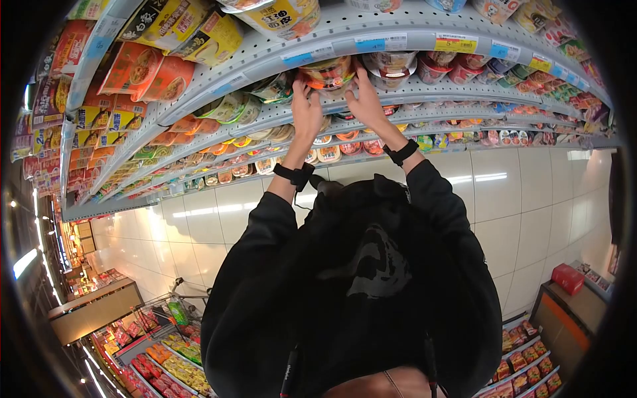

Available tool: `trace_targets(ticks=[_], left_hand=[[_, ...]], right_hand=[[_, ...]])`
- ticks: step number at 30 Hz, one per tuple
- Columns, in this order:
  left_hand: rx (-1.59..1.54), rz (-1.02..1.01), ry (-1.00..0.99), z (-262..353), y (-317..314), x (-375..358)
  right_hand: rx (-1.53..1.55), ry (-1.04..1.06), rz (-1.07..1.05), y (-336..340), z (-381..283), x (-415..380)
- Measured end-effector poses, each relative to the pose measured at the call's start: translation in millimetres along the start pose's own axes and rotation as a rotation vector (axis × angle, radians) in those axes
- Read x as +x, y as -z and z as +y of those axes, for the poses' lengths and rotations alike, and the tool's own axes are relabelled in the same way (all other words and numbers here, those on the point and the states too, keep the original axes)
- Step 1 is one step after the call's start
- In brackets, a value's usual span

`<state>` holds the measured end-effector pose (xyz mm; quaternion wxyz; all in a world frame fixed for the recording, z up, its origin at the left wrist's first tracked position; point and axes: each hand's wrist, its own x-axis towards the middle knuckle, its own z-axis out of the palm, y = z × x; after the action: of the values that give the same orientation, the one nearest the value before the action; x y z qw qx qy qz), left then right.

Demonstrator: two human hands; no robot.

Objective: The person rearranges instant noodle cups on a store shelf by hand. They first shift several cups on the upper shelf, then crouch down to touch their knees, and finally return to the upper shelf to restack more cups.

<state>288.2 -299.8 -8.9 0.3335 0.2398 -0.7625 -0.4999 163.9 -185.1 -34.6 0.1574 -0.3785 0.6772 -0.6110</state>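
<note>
A person in a black top [371, 318] is reaching both arms toward the far shelving, and the left hand [306, 109] and right hand [366, 103] are holding an orange-red bowl [328, 74] between them. The bowl is sitting just under a price-tagged shelf edge [325, 53], the fingers curving along its left and right sides, the thumbs spreading toward each other on the near side. How firmly they are gripping, I am not able to tell. A black band [401, 153] is circling the right wrist, another the left. Dark green tubs [275, 87] are standing just left of the bowl, and a pale-lidded tub [390, 66] is standing just right. Orange packs [136, 69] are filling the shelf farther left. Behind the person, a wire trolley [189, 292] is waiting near left, and a red box [567, 278] is resting on a counter near right
</note>
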Motion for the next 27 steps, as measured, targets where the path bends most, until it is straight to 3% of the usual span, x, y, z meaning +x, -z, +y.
trace_targets(ticks=[3,8,10,16,22,27], left_hand=[[-0.03,0.001,-0.049,-10,1,6],[-0.061,0.032,-0.12,-12,-4,16],[-0.164,-0.028,0.024,-13,-2,20],[-0.139,-0.159,0.056,-32,12,41],[-0.228,-0.008,-0.099,-17,3,16],[-0.194,-0.052,0.009,-16,2,22]], right_hand=[[-0.141,0.125,0.075,-2,-3,-2],[-0.195,0.122,0.093,-4,-15,-8],[-0.215,0.128,0.108,-5,-17,-11],[-0.216,0.11,0.114,-12,-10,-23],[-0.131,0.191,0.147,-4,-23,-1],[-0.123,0.088,0.122,-8,-30,6]])
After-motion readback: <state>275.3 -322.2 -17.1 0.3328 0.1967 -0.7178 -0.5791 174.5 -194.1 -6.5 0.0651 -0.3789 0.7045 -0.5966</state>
